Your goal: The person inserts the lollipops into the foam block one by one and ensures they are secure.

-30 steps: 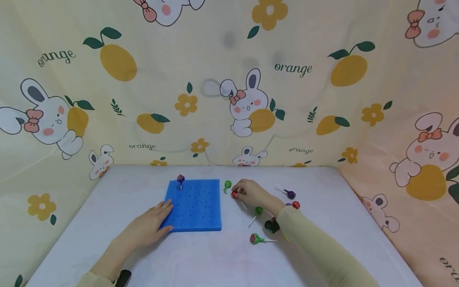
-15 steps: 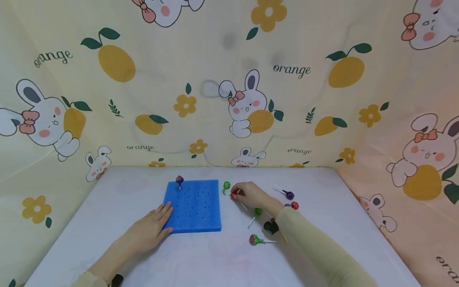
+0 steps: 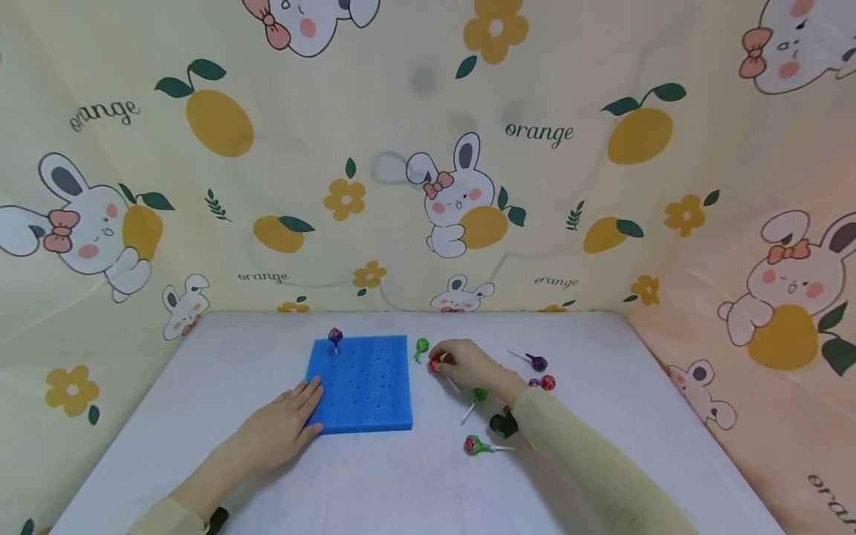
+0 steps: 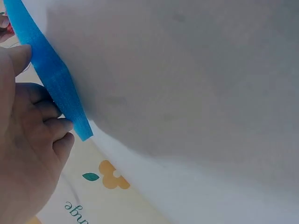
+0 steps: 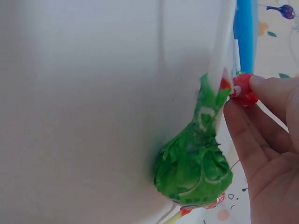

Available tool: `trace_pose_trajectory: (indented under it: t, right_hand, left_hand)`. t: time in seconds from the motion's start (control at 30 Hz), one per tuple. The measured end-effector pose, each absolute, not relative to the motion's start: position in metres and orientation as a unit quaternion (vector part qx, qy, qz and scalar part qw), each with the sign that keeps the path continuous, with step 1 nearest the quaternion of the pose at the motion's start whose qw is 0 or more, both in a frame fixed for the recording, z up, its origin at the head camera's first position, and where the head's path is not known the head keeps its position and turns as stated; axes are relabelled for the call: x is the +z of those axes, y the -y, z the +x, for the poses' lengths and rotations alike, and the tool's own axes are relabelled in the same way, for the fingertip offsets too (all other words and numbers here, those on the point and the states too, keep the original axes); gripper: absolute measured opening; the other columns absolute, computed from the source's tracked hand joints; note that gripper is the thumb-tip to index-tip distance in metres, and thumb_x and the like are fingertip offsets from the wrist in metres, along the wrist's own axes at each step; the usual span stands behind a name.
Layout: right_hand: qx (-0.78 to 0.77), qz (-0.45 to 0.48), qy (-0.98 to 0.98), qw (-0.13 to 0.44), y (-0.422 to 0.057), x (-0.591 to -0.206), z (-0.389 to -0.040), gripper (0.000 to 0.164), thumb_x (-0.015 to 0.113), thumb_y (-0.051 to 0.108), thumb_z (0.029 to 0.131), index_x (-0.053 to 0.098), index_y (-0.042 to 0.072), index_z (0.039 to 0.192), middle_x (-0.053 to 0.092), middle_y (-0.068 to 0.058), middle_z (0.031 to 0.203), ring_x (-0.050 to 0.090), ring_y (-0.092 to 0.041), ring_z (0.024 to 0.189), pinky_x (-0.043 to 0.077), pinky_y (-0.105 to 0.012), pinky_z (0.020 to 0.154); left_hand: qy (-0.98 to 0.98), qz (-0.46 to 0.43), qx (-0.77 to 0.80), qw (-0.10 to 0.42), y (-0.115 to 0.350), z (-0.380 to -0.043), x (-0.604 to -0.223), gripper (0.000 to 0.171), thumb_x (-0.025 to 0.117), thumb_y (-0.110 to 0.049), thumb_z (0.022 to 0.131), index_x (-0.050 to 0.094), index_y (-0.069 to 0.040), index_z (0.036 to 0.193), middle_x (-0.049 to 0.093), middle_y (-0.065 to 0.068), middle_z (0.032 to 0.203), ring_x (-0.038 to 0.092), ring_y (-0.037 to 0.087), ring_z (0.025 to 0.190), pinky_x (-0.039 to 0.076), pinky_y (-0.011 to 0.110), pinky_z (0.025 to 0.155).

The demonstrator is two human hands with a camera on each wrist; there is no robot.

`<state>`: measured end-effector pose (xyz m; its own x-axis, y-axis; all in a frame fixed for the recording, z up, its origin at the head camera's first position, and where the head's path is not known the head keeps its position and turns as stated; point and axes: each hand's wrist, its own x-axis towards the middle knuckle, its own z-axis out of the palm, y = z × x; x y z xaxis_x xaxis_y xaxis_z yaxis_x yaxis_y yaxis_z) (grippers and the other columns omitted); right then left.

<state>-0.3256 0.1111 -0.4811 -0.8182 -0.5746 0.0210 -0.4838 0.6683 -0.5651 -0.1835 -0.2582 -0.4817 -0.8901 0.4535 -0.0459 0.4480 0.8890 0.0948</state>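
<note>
My left hand [image 3: 284, 420] lies with extended fingers against the left edge of a blue foam board [image 3: 364, 394] dotted with small holes. A purple-wrapped lollipop [image 3: 335, 336] stands upright in the board's far left corner. To the right of the board, my right hand [image 3: 471, 365] pinches a red-wrapped lollipop [image 5: 245, 91] by its head between thumb and fingers; its white stick slants down to the right. Between that hand and the board is a light green lollipop [image 3: 422, 345]. Another green lollipop [image 5: 194, 170] looms close in the right wrist view.
Around my right forearm lie a purple lollipop [image 3: 538, 363], a red one [image 3: 548, 383], a dark-wrapped one [image 3: 503, 424] partly under the sleeve, and a green-and-red one [image 3: 475, 445]. Behind the white table [image 3: 374, 490] hangs a patterned cloth [image 3: 301, 171].
Both hands keep their places, the left on the board and the right at the red lollipop. The head view has shifted slightly.
</note>
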Motion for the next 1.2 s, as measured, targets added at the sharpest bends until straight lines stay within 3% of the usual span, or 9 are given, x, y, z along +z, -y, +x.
trace_pose_trajectory:
  t: [0.5,0.93,1.2]
  right_hand:
    - [-0.330,-0.328,-0.885,0.002,-0.101,-0.468,-0.316,0.030,0.069,0.005,0.100,0.067,0.001,0.130,0.063,-0.013,0.126,0.068,-0.023,0.105,0.060,-0.029,0.088]
    - [-0.411,-0.330,-0.849,-0.047,-0.089,-0.462,-0.313,0.027,0.074,0.002,0.096,0.070,-0.001,0.123,0.060,-0.012,0.119,0.070,-0.026,0.105,0.061,-0.029,0.092]
    - [-0.446,-0.311,-0.838,-0.041,-0.070,-0.459,-0.317,0.027,0.077,0.007,0.094,0.071,0.001,0.120,0.063,-0.009,0.117,0.070,-0.023,0.104,0.060,-0.028,0.092]
  left_hand:
    - [-0.971,0.231,0.038,0.055,0.261,-0.183,-0.477,0.066,0.056,-0.037,0.108,0.042,0.008,0.154,0.033,0.029,0.163,0.033,0.048,0.150,0.036,0.061,0.118]
    - [-0.969,0.238,0.041,0.051,0.256,-0.186,-0.474,0.067,0.058,-0.036,0.107,0.042,0.010,0.153,0.034,0.030,0.162,0.034,0.049,0.149,0.037,0.062,0.118]
    - [-0.969,0.235,0.041,0.062,0.256,-0.187,-0.476,0.068,0.057,-0.038,0.107,0.042,0.009,0.153,0.034,0.030,0.163,0.034,0.048,0.149,0.037,0.061,0.117]
